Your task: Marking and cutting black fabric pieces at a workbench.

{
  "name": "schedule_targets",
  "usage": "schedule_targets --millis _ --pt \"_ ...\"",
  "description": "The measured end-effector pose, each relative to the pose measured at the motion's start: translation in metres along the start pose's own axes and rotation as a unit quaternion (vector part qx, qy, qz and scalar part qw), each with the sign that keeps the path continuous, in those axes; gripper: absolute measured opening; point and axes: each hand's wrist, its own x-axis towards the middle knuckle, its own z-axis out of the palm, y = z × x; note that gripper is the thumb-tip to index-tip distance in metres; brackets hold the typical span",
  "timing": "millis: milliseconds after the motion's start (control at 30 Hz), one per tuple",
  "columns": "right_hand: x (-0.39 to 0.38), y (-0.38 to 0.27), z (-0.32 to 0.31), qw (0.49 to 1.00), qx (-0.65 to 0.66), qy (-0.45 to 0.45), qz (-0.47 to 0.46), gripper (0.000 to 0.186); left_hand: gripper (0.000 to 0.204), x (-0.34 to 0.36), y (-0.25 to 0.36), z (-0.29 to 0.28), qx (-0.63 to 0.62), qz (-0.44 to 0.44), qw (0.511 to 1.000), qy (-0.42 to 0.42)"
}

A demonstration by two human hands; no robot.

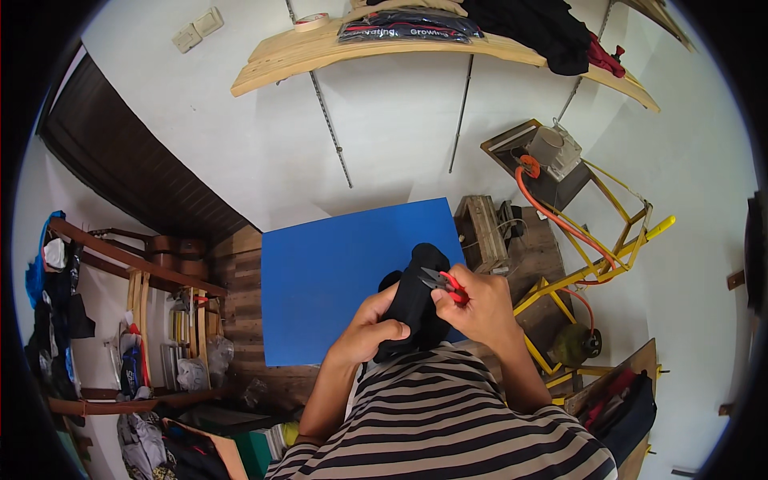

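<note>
Close to my body, above the near part of a blue tabletop (328, 280), is a bunched piece of black cloth (410, 302). My left hand (370, 326) grips it from the left, with the thumb laid across its front. Closed around a pair of red-handled thread snips (453, 286) is my right hand (484, 306). The dark blades of the snips point left and lie over the cloth's right side, slightly apart. Whether they touch the fabric or a thread, I cannot tell. The cloth's lower end is hidden by my left hand and striped shirt.
A wooden crate (480, 232) stands by the table's right edge, near a yellow metal frame (560, 292) with an orange hose (552, 216). Overhead on the far wall, a wooden shelf (304, 54) carries folded clothes. A cluttered brown rack (144, 260) is at the left.
</note>
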Motion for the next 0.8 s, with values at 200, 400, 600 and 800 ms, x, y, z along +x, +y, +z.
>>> schedule_targets --millis 200,400,600,800 --pt "0.003 0.001 0.004 0.999 0.018 0.029 -0.008 0.025 0.076 0.004 0.001 -0.006 0.034 -0.015 0.999 -0.009" --pt "0.004 0.000 0.004 1.000 0.018 0.016 0.002 0.025 0.077 0.006 0.002 -0.004 0.028 -0.014 0.999 -0.016" --pt "-0.002 0.005 0.008 1.000 0.015 -0.026 0.001 0.029 0.075 0.011 0.009 0.002 -0.006 -0.021 1.000 -0.008" --pt "-0.008 0.001 0.005 0.994 0.078 -0.064 0.030 0.025 0.077 0.009 0.009 0.001 -0.017 -0.020 0.999 -0.024"
